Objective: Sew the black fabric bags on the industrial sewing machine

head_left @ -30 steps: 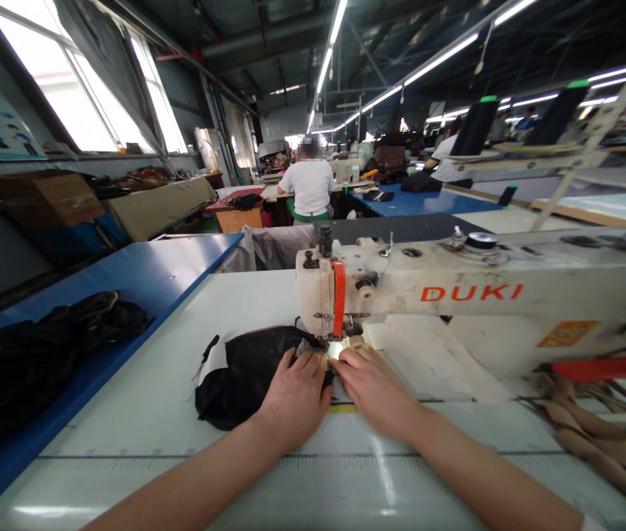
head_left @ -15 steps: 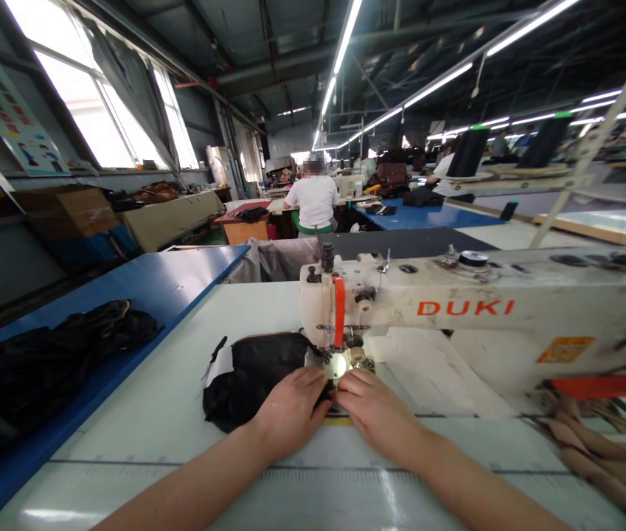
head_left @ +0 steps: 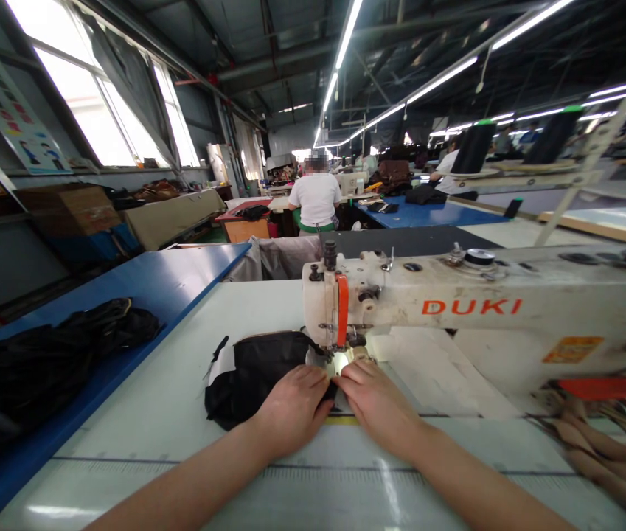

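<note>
A black fabric pouch (head_left: 260,369) with a zipper along its top and a pale patch at its left end lies on the sewing table (head_left: 224,457). Its right end reaches under the head of a white sewing machine (head_left: 390,284), where a small lamp shines. My left hand (head_left: 293,405) is closed on the pouch's near right edge, thumb against fingertips. Close beside it, my right hand (head_left: 376,402) has its fingers together and pinches the pouch's edge just in front of the presser foot. My fingers hide the edge itself and the needle point.
Black fabric pieces (head_left: 69,354) are heaped on the blue table (head_left: 180,280) at the left. White sheets (head_left: 428,369) lie under the machine arm. Black thread cones (head_left: 473,147) stand behind it. Ahead, a person in a white shirt (head_left: 315,199) sits facing away.
The view has shifted slightly, so the machine appears a little further right. Both hands keep nearly the same place at the pouch, with only a slight movement of the right fingers.
</note>
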Tool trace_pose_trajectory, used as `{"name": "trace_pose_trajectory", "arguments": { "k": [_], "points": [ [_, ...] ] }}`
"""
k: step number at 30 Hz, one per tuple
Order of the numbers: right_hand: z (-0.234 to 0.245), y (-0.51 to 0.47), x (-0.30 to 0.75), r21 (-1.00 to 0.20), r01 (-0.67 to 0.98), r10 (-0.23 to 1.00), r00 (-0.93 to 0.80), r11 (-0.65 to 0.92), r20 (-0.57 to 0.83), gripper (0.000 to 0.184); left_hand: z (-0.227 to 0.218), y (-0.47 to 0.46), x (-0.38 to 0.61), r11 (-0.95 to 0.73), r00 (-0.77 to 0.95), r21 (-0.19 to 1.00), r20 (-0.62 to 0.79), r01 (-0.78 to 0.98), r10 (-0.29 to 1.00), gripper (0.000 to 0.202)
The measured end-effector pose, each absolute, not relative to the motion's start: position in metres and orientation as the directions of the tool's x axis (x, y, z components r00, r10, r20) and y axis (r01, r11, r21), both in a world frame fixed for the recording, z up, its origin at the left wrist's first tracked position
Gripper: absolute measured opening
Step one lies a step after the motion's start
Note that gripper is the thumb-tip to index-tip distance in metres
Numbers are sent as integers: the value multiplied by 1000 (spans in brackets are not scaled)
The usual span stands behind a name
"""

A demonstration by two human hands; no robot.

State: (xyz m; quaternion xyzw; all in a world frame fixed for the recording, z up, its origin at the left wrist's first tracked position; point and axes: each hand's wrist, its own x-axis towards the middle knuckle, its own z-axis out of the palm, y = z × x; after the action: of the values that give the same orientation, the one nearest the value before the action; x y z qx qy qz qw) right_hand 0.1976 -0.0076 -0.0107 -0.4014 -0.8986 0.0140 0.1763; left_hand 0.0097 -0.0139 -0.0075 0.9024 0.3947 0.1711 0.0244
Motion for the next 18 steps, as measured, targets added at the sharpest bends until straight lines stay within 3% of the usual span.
{"name": "trace_pose_trajectory", "arguments": {
  "k": [18],
  "points": [
    [-10, -7, 195, -111, 784, 768, -552, 611, 325, 17, -16, 16, 7, -709, 640, 175, 323, 683, 697, 24]
  ]
}}
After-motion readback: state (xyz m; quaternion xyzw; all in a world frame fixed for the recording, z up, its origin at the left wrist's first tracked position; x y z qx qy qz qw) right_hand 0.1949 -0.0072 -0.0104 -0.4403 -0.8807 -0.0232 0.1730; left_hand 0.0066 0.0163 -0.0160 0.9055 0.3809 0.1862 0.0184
